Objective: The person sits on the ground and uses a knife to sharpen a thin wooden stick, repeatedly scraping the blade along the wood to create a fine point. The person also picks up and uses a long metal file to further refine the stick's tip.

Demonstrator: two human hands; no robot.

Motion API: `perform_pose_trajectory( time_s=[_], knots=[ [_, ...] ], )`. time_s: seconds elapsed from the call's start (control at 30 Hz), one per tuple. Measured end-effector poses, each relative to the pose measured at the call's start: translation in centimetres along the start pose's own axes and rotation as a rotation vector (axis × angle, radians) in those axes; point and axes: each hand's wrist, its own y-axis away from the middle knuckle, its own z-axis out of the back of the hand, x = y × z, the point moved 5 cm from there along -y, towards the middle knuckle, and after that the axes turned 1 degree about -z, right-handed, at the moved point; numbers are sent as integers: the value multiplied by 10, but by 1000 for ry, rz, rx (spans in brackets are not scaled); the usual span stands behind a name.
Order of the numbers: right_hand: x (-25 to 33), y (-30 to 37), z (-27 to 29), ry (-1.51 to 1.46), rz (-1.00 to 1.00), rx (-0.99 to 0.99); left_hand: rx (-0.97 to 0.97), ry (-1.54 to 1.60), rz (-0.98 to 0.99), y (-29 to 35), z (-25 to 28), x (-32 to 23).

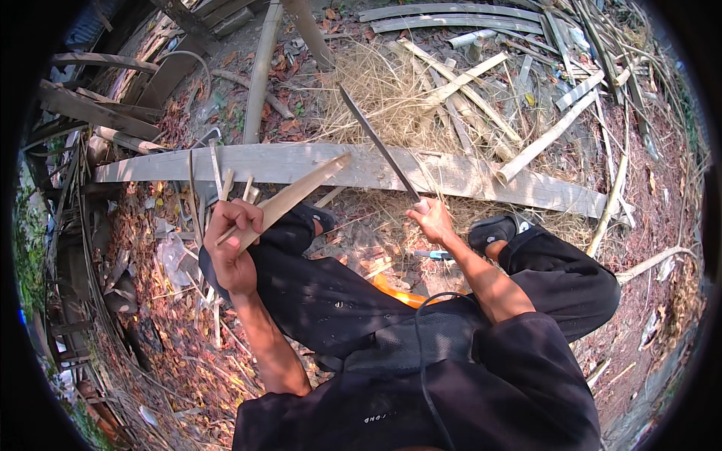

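My left hand (235, 244) is closed round the lower end of a flat, pale bamboo strip (301, 188), which slants up and to the right. The strip's far end lies over a long grey plank (256, 161). In my right hand (432, 220) is a long, dark machete (376, 141), its blade pointing up and to the left across the plank. My fingers cover the handle. Blade and strip are apart from each other.
Dry shavings (376, 94) heap beyond the plank, beside split bamboo pieces (466, 83). An upright post (263, 75) stands behind it. A blue-handled tool (434, 255) and something orange (395, 289) lie between my legs. Stacked boards (98, 109) fill the left side.
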Motion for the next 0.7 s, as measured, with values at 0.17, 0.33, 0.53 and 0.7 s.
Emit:
perform_pose_trajectory(
  time_s=[0.17,0.33,0.53,0.7],
  knots=[
    [34,-11,10,-31,58,-46,73,-362,253,7,-16,-1],
    [21,-9,3,-11,67,9,-36,-567,280,4,-13,-12],
    [11,2,-19,-7,-8,72,-158,-722,152,2,0,-34],
    [31,4,-20,13,36,30,-153,-694,88,-9,-8,-30]
  ],
)
